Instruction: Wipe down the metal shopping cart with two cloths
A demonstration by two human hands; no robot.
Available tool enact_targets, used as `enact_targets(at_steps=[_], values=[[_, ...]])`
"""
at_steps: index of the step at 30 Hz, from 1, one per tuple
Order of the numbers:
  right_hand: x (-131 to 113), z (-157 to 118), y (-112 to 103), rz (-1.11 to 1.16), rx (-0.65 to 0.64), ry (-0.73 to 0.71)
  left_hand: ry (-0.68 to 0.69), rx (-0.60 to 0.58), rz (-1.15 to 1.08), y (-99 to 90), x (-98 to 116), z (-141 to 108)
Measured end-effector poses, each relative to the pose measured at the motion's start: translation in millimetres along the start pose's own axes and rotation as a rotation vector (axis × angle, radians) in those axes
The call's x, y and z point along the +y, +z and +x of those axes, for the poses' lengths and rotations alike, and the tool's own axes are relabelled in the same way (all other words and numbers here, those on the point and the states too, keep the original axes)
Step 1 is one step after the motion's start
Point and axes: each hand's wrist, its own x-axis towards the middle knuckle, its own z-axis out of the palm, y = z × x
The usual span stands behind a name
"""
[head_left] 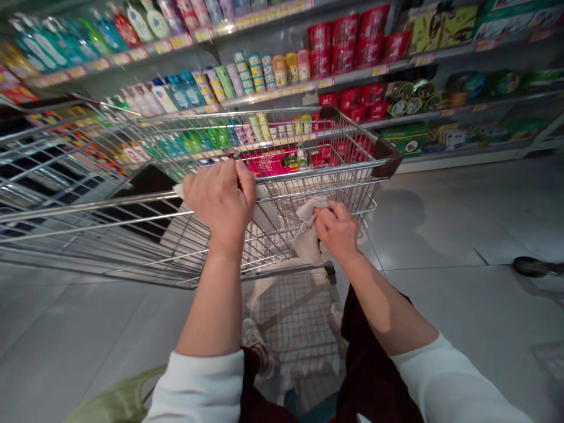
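A wire shopping cart [286, 176] stands across my front, its near side facing me. My left hand [221, 197] is closed over the top rail of that side. Something whitish shows at the edge of this hand, and a pale flat piece [265, 212] shows beside it; I cannot tell whether they belong together. Lower and to the right, my right hand [337, 229] is closed on a crumpled light grey cloth [308, 235]. The cloth lies against the side wires near the brown corner piece [388, 157]. The fingertips of both hands are partly hidden.
Shelves behind the cart hold bottles [145, 23], red tubs [343, 44] and green boxes [404, 139]. A dark panel [143, 202] is in the cart's left part. A caster [329, 273] is under the cart; a black wheel [530, 266] stands at the right. My shoes [258, 346] are below.
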Motion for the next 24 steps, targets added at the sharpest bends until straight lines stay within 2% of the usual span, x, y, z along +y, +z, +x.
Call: enact_targets(at_steps=[2,6,9,11,14,17,21,24], values=[[0,-2,3,-0.048,-0.031,0.016,0.010,-0.012,0.021,0.0,1,-1],[7,-7,4,-0.114,-0.058,-0.058,-0.035,-0.064,-0.083,0.7,2,-1],[13,-12,4,-0.115,-0.062,-0.105,-0.029,-0.038,-0.077,1.5,2,-1],[15,-14,3,-0.099,-0.036,-0.128,-0.010,-0.019,-0.042,1.8,2,-2],[13,-12,1,-0.056,0.075,-0.141,-0.001,-0.011,-0.015,1.8,3,-2],[-1,-5,-1,0.028,0.162,-0.137,-0.008,-0.006,-0.014,2.3,3,-3],[-36,8,4,0.132,0.104,-0.137,-0.016,-0.017,-0.010,3.2,3,-4],[-58,13,14,0.139,0.077,-0.072,-0.027,-0.043,0.002,3.2,4,-4]])
